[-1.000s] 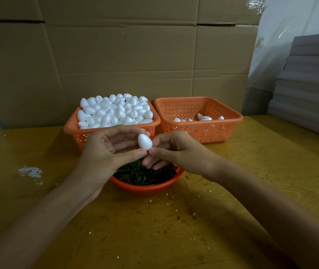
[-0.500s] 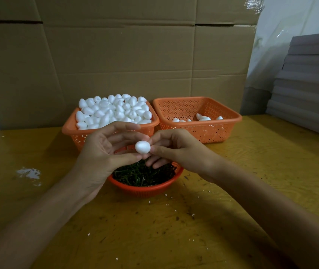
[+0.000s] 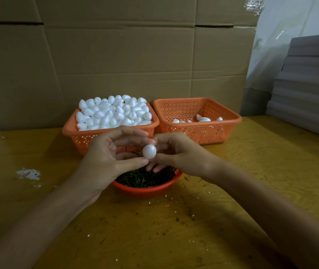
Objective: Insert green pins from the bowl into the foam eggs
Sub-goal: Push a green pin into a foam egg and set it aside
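A white foam egg [image 3: 149, 151] is held above the orange bowl [image 3: 145, 191], its round end facing me. My left hand [image 3: 108, 158] grips the egg between thumb below and fingers above. From the right, my right hand [image 3: 176, 152] pinches the egg's side with thumb and forefinger; anything between those fingertips is hidden. Dark green pins [image 3: 141, 178] fill the bowl, partly covered by both hands.
Behind the bowl stand two orange baskets: the left basket [image 3: 69, 131] heaped with white foam eggs [image 3: 114, 111], the right basket [image 3: 236, 119] holding several eggs [image 3: 203, 119]. Cardboard [image 3: 127, 55] walls the back. Grey sheets [image 3: 308, 84] are stacked at right. White crumbs [image 3: 28, 173] lie on the yellow table.
The egg has turned from upright to end-on towards me and dropped slightly. Both hands stay closed around it over the bowl.
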`<state>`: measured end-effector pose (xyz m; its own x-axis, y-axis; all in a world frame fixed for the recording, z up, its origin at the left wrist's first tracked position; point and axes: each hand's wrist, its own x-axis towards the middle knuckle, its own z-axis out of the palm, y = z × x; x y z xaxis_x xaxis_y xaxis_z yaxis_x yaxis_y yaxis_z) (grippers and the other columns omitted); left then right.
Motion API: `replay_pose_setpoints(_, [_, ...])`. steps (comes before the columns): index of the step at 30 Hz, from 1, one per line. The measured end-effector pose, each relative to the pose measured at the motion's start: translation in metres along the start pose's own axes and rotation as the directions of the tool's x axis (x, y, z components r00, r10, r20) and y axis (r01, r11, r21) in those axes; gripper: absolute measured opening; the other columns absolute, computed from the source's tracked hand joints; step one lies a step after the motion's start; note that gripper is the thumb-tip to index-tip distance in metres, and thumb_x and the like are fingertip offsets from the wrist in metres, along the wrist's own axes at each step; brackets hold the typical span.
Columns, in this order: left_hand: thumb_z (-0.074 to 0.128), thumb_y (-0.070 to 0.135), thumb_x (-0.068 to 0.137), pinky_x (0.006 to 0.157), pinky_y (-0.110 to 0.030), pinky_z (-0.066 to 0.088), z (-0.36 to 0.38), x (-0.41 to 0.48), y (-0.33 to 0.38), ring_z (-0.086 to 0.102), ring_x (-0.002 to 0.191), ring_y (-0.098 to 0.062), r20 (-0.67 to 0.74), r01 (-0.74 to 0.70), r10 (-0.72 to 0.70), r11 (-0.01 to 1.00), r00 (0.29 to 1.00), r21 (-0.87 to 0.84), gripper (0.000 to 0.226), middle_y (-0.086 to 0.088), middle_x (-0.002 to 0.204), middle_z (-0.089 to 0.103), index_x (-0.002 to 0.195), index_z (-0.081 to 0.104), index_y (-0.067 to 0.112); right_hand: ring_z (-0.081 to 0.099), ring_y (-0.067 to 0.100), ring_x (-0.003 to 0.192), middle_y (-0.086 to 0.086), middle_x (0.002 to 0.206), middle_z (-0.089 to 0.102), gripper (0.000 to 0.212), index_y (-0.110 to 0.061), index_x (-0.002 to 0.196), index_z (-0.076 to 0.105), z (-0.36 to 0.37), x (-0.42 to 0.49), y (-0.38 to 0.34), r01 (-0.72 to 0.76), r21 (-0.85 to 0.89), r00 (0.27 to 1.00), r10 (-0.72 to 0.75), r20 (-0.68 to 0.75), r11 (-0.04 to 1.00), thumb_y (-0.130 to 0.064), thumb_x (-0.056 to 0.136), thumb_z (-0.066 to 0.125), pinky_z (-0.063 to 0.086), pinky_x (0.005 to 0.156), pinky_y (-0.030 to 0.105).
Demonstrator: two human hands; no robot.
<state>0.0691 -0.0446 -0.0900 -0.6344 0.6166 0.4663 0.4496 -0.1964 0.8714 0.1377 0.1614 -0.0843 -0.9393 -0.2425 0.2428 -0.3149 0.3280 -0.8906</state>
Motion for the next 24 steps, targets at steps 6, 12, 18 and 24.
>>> replay_pose_setpoints(6, [0.092, 0.013, 0.067, 0.086, -0.040, 0.065, 0.0019, -0.0004, 0.0022, 0.073, 0.113, -0.020, -0.021, 0.003, -0.002, 0.999, 1.000, 0.050, 0.047, -0.003, 0.112, 0.079, 0.107, 0.074, 0.028, 0.072, 0.023, 0.096, 0.009, 0.105, 0.075, 0.019, 0.004, 0.119, 0.065, 0.0027, 0.0003, -0.0021, -0.010, -0.087, 0.999, 0.014, 0.046, 0.996, 0.001, 0.102, 0.059, 0.062, 0.084, 0.032])
replay_pose_setpoints(12, [0.092, 0.027, 0.063, 0.080, -0.029, 0.063, 0.0021, -0.0017, 0.0031, 0.073, 0.108, -0.019, -0.031, -0.003, 0.004, 0.999, 1.000, 0.044, 0.048, -0.002, 0.111, 0.079, 0.108, 0.075, 0.032, 0.074, 0.022, 0.099, 0.015, 0.113, 0.076, 0.018, -0.002, 0.118, 0.068, 0.0019, -0.0008, -0.0049, -0.013, -0.104, 0.997, 0.021, 0.071, 0.995, -0.001, 0.103, 0.059, 0.061, 0.084, 0.028])
replay_pose_setpoints(18, [0.090, 0.030, 0.065, 0.087, -0.029, 0.062, 0.0021, -0.0007, 0.0025, 0.072, 0.109, -0.019, -0.030, -0.013, 0.014, 0.999, 0.999, 0.036, 0.047, -0.002, 0.112, 0.078, 0.109, 0.075, 0.036, 0.074, 0.018, 0.099, 0.017, 0.113, 0.077, 0.021, 0.004, 0.121, 0.067, 0.0001, -0.0002, -0.0015, -0.037, -0.070, 0.996, 0.042, 0.073, 0.997, -0.001, 0.103, 0.058, 0.060, 0.083, 0.025])
replay_pose_setpoints(24, [0.089, 0.019, 0.073, 0.088, -0.031, 0.062, 0.0016, -0.0007, 0.0021, 0.071, 0.106, -0.020, -0.037, -0.008, 0.009, 0.999, 0.999, 0.047, 0.042, -0.004, 0.112, 0.077, 0.111, 0.079, 0.033, 0.075, 0.020, 0.099, 0.012, 0.111, 0.078, 0.020, -0.002, 0.120, 0.069, -0.0021, -0.0001, -0.0003, -0.042, 0.016, 0.997, 0.041, 0.070, 0.999, -0.009, 0.105, 0.057, 0.060, 0.083, 0.025])
